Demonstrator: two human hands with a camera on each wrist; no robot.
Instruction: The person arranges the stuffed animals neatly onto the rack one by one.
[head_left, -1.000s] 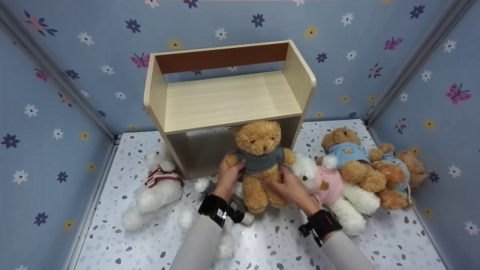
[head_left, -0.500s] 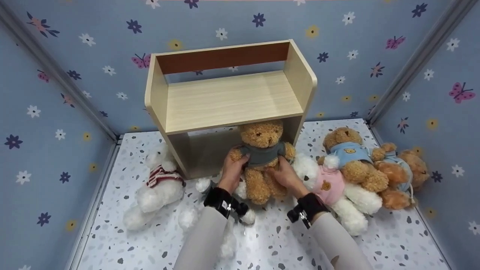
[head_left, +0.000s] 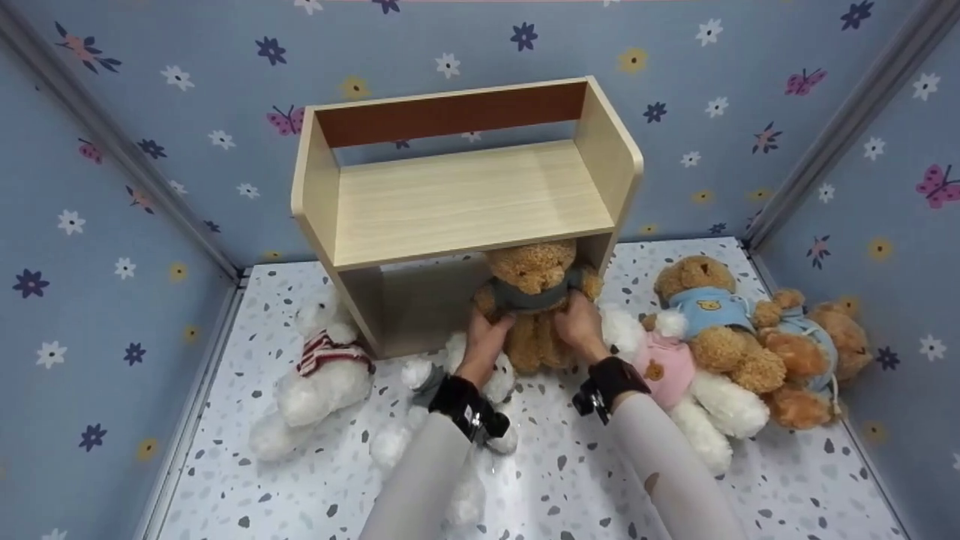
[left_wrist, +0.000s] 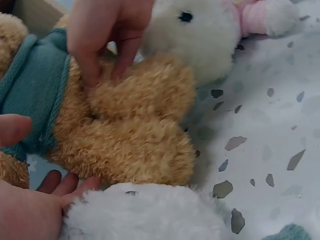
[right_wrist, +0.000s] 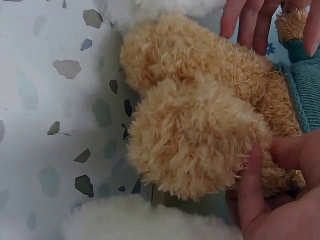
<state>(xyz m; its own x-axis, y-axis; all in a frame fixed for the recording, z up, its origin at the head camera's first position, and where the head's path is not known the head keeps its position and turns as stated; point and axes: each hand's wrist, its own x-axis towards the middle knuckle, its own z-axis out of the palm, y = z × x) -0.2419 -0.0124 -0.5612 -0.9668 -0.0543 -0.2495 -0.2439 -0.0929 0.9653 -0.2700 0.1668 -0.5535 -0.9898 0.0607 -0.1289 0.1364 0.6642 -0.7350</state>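
Note:
A brown teddy bear in a dark green knitted top sits at the opening of the lower compartment of a wooden shelf. Its head is partly under the middle board. My left hand holds the bear's side, thumb in front and fingers behind, as the left wrist view shows with the left hand low in the picture. My right hand grips the other side by the hip. In the right wrist view the right hand's thumb and fingers close around the bear's upper leg. The bear's back is hidden.
Right of the shelf lie a white plush in pink, a brown bear in a blue hoodie and another brown bear. A white plush in stripes lies left. Another white plush lies partly under my left arm.
Both hands have moved the teddy bear forward and slightly right, into the lower compartment. Its head has gone from in front of the middle board to partly beneath it.

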